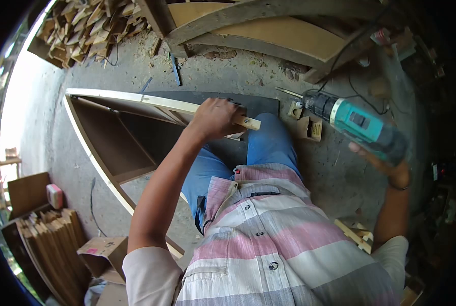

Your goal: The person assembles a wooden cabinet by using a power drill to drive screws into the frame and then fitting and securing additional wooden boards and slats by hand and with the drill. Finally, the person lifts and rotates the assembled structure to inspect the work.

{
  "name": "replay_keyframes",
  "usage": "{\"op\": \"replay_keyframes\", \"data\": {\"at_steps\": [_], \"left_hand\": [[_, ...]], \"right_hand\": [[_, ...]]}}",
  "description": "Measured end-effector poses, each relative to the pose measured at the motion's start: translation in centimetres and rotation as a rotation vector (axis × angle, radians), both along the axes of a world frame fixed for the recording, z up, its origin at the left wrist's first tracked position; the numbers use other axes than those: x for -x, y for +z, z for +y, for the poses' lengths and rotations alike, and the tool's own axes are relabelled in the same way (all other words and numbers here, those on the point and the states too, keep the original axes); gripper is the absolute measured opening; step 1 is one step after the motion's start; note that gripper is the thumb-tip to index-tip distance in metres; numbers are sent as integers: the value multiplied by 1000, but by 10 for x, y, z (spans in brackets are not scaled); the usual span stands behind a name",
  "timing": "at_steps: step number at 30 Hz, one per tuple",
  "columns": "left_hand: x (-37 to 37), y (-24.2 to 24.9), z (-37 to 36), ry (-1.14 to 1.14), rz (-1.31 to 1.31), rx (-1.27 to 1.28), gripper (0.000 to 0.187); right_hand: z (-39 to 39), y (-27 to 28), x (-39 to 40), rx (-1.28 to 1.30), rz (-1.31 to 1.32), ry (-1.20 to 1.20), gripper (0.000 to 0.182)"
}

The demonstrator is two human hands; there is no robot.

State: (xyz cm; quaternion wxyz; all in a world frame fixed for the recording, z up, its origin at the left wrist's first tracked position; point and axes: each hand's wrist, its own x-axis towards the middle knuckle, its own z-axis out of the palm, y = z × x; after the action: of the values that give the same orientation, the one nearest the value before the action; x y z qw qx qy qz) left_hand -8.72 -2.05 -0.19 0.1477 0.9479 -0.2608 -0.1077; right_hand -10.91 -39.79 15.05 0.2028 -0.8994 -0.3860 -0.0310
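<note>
My left hand (216,118) is closed at the end of a curved wooden frame (136,97), above my left knee. A short light wood piece (251,123) sticks out from under its fingers, and something dark shows at the knuckles. On the right, my right hand (383,163) holds a teal and black power drill (358,121) by its lower part, slightly blurred. The drill's bit points left, toward the curved wood, and is apart from it. A dark panel (268,105) lies on the floor beneath the frame's end.
Wood scraps (90,25) are piled at the top left. A large wooden frame (268,41) stands ahead. Small cardboard boxes (309,128) lie right of my knee. Stacked wood strips (52,250) and an open carton (105,255) are at lower left. A black cord (358,92) runs near the drill.
</note>
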Motion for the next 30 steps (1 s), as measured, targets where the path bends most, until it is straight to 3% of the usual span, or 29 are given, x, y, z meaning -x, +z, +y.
{"op": "replay_keyframes", "data": {"at_steps": [1, 3, 5, 6, 8, 10, 11, 12, 15, 18, 25, 27, 30], "left_hand": [[1, 2, -1, 25, 14, 8, 35], [0, 1, -1, 16, 24, 2, 34], [-2, 8, -5, 21, 100, 30, 33], [-3, 14, -9, 38, 152, 31, 32], [-4, 16, -14, 21, 155, 14, 31], [-4, 18, -19, 28, 160, 28, 27], [-6, 17, -20, 8, 170, 14, 27], [-5, 15, -20, -5, 138, 11, 27], [2, 15, -29, -14, 110, -10, 26], [8, 17, -34, -6, 36, -75, 27], [21, 27, -46, 51, -19, -165, 39], [27, 35, -58, 71, -178, -241, 39], [68, 55, -54, 289, -43, -199, 36]], "right_hand": [[-16, -34, 13, 59, -173, -33, 36], [-33, -109, 43, -226, 307, -332, 28], [-62, -199, 76, -420, 529, -608, 35], [-75, -243, 96, -446, 548, -634, 35], [-97, -328, 134, -395, 365, -814, 53], [-110, -405, 164, -350, 398, -903, 61], [-109, -412, 166, -287, 416, -960, 69], [-107, -417, 173, -217, 582, -1055, 70], [-106, -462, 174, -31, 640, -1132, 66], [-109, -523, 175, -35, 589, -1100, 56], [-90, -584, 176, -117, 703, -1077, 56], [-91, -595, 174, -117, 718, -1071, 56], [-94, -601, 177, -101, 728, -1066, 56]]}}
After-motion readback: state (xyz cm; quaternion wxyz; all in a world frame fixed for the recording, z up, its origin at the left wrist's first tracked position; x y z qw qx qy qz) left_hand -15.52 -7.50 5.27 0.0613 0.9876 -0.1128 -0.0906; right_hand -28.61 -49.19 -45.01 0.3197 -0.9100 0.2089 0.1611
